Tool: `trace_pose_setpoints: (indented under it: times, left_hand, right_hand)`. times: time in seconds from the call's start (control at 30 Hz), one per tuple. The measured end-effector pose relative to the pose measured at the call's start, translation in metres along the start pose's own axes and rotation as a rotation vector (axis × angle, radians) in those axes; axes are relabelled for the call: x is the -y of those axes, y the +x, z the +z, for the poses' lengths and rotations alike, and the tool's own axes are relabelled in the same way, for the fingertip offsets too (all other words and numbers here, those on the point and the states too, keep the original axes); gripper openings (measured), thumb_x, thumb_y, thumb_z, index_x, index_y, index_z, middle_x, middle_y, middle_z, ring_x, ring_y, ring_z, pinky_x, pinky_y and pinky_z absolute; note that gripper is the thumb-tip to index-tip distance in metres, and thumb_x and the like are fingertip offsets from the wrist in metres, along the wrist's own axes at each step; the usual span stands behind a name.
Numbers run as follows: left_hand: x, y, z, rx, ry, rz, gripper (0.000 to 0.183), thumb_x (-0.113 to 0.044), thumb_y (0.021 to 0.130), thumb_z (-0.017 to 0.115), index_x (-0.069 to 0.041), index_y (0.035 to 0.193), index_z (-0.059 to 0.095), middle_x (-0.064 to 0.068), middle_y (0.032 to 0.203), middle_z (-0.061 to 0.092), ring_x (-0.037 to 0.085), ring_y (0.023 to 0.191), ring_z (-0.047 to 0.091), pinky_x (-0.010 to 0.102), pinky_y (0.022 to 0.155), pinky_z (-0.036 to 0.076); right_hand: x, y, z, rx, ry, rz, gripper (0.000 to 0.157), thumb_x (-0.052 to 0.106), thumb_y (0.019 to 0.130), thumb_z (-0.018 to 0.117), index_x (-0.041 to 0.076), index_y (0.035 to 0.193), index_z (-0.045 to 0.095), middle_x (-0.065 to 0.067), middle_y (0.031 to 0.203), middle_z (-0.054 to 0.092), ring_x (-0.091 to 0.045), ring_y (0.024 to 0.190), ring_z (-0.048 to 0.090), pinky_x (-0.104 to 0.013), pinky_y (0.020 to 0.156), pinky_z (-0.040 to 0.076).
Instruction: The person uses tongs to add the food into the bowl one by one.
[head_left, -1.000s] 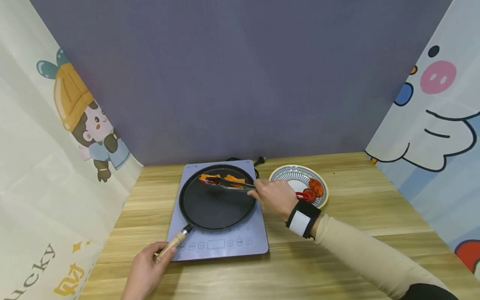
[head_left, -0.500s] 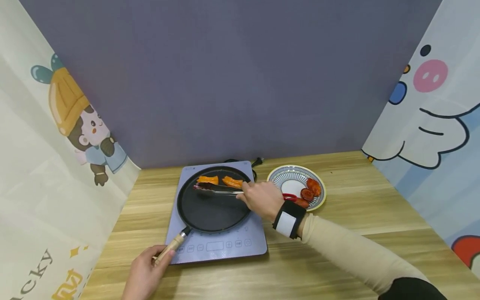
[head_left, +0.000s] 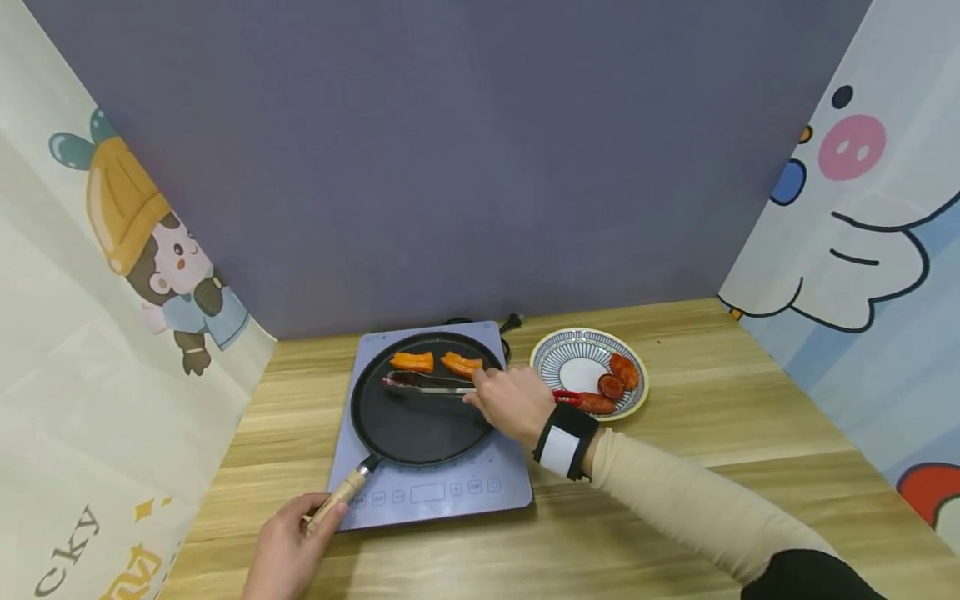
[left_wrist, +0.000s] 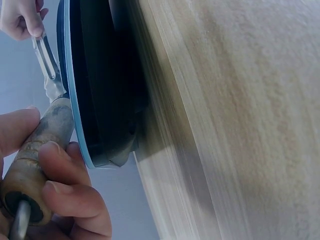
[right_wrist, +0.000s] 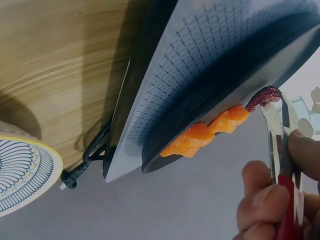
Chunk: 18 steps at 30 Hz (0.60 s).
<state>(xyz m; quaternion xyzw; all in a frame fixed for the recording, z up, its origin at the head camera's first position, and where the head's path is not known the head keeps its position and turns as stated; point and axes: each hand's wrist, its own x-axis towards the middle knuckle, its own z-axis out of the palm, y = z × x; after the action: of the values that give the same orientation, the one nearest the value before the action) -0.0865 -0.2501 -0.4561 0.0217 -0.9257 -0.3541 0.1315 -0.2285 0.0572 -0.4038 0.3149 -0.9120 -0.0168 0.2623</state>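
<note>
My left hand [head_left: 288, 542] grips the wooden handle [head_left: 341, 498] of a round black frying pan [head_left: 420, 433]. In my right hand [head_left: 517, 404] is a pair of metal tongs [head_left: 442, 389] with red grips. A dark red, white-flecked piece of food [right_wrist: 265, 96] sits at the tongs' tips, over the far half of the pan. Two flat orange pieces of food lie side by side just beyond the tongs, one on the left [head_left: 412, 362] and one on the right [head_left: 461, 365]. My left fingers curl round the handle in the left wrist view.
The pan stands on a flat induction cooker [head_left: 506, 483]; its cord and black plug [head_left: 512, 322] lie behind it. To the right, a patterned plate [head_left: 555, 354] with a yellow rim holds several reddish sausage pieces [head_left: 611, 386]. A grey panel [head_left: 450, 167] rises behind the wooden table [head_left: 697, 400].
The tongs with the dark red piece have moved back toward me, off the orange pieces, which now show fully. My left hand keeps hold of the handle. The head view has shifted slightly.
</note>
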Motion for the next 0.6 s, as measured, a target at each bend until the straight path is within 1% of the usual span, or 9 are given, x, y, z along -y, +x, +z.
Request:
trace_pose_setpoints:
  times: [0.23, 0.33, 0.6]
  left_hand:
    - [0.0033, -0.0008, 0.0022, -0.013, -0.005, 0.008, 0.018, -0.030, 0.078, 0.070, -0.015, 0.088, 0.065, 0.004, 0.079, 0.060, 0.009, 0.055, 0.044, 0.026, 0.047, 0.039]
    - [0.0037, -0.0009, 0.0028, -0.021, -0.003, 0.015, 0.018, -0.029, 0.078, 0.070, -0.016, 0.088, 0.065, 0.004, 0.079, 0.060, 0.009, 0.055, 0.044, 0.026, 0.047, 0.039]
    - [0.0032, -0.0002, 0.0022, -0.017, 0.003, 0.011, 0.019, -0.030, 0.078, 0.069, -0.015, 0.089, 0.065, 0.004, 0.080, 0.060, 0.009, 0.056, 0.044, 0.026, 0.047, 0.039]
  right_hand:
    - [0.0042, 0.0003, 0.0026, 0.007, -0.029, 0.005, 0.036, 0.047, 0.085, 0.054, 0.013, 0.076, 0.052, 0.002, 0.058, 0.054, -0.019, 0.044, 0.046, -0.037, 0.035, 0.037]
    - [0.0054, 0.0012, 0.0026, 0.008, -0.031, 0.009, 0.036, 0.048, 0.085, 0.054, 0.013, 0.076, 0.052, 0.002, 0.058, 0.054, -0.019, 0.043, 0.046, -0.037, 0.035, 0.037]
    - [0.0077, 0.0035, 0.0002, 0.022, -0.018, 0.017, 0.035, 0.047, 0.085, 0.055, 0.013, 0.077, 0.052, 0.002, 0.058, 0.054, -0.018, 0.042, 0.045, -0.037, 0.034, 0.037]
